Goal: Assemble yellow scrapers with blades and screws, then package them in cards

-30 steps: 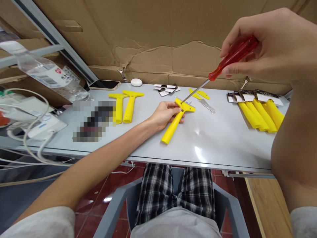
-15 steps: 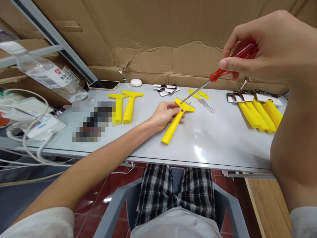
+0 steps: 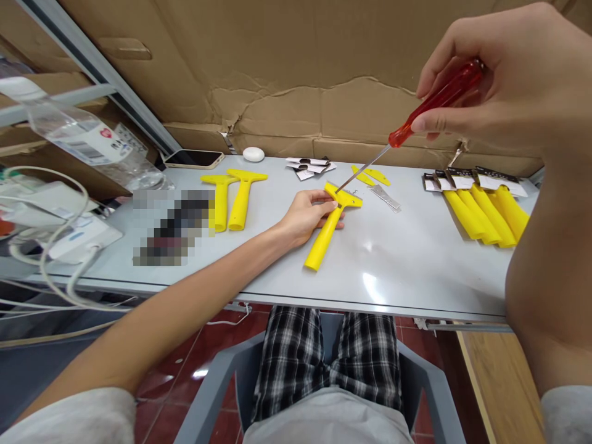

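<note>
My left hand [image 3: 309, 217] is closed on the head end of a yellow plastic scraper [image 3: 322, 239], whose hollow handle points toward the table's front edge. In my right hand [image 3: 499, 80] is a red-handled screwdriver [image 3: 435, 105], slanting down to the left. Its tip meets the scraper's head close to my left thumb. Just behind lie thin metal blades [image 3: 385, 197], loose yellow cover plates [image 3: 372, 176] and a few tiny screws. Two more yellow scrapers [image 3: 241, 198] lie to the left of my left hand.
Packaged yellow scrapers [image 3: 483, 213] with card tops lie on the right. Folded cards [image 3: 309, 166], a white oval object [image 3: 253, 154] and a phone [image 3: 194, 159] line the back. A plastic bottle [image 3: 92, 139] and white cables [image 3: 44, 246] crowd the left. Cardboard [image 3: 296, 68] stands behind the table.
My right hand's fingers have shifted on the screwdriver, and its handle has turned and tilted slightly. The scraper's handle end has swung a little to the right in my left hand.
</note>
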Motion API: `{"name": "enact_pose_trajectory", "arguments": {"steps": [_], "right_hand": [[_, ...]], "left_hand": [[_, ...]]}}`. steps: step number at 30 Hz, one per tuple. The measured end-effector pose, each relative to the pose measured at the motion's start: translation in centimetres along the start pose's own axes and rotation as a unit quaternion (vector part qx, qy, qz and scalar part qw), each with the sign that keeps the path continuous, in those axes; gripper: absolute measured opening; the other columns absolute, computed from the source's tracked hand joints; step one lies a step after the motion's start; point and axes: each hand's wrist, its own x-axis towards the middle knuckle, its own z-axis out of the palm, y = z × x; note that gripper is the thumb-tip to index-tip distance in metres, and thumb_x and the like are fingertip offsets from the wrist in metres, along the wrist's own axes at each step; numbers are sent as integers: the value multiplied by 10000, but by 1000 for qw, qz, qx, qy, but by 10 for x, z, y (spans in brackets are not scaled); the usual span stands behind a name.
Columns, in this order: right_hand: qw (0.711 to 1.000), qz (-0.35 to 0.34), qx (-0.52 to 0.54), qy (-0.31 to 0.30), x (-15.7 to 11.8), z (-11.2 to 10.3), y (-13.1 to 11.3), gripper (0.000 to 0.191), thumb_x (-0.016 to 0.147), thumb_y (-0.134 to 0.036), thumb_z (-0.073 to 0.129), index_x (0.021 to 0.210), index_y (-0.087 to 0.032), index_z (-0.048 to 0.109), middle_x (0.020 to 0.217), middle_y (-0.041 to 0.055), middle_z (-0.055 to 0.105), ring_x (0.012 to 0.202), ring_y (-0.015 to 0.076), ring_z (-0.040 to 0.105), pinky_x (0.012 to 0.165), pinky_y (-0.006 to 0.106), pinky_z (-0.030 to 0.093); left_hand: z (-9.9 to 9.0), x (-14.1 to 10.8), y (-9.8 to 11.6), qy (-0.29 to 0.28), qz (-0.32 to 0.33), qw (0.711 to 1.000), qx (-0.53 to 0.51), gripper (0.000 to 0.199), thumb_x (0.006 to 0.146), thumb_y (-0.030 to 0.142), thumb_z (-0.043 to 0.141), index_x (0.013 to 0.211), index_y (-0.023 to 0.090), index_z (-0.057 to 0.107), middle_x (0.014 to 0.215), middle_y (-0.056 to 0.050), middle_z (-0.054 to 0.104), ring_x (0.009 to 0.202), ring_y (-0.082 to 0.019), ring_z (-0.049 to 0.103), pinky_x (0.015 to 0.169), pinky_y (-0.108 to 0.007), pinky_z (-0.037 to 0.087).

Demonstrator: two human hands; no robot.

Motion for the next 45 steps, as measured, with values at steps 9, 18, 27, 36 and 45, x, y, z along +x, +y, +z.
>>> {"name": "enact_pose_trajectory", "arguments": {"steps": [9,18,27,36,45], "right_hand": [[999,7,3,-33,1,1,2,256,823,-297,925,1019,-271,764,877,-72,793,775,145,743,611,284,504],[1000,3,3,4,0,2,-2,306,818,-235,961,1040,-263,753,865,-93,749,758,104,694,628,259,456],[1000,10,0,-27,1,2,0,278,804,-271,912,1039,-266,765,909,-55,797,794,160,748,639,289,513],[1000,-4,9,-4,-1,0,-5,332,800,-92,901,1064,-243,767,914,-81,761,793,100,695,662,246,475],[1000,7,-7,-8,1,4,-7,84,876,-225,785,953,-247,763,820,-55,757,764,159,723,704,329,511]], "left_hand": [[1,-1,1,-3,5,1000,-1,121,977,18,751,1061,98,716,1139,-164,794,890,-252,825,853,-494,756],[2,-1,1,2,11,1000,-3,117,986,-6,718,1042,96,709,1157,-166,784,877,-252,823,846,-503,751],[2,0,0,2,10,1000,-5,136,972,12,765,1040,112,702,1149,-153,785,902,-241,820,887,-495,750],[2,0,0,1,9,1000,4,125,991,21,743,1055,115,690,1038,-144,799,897,-266,830,849,-479,744],[2,-1,1,-1,13,1000,3,107,1008,11,701,1037,113,689,1075,-142,792,884,-257,828,863,-510,742]]}}
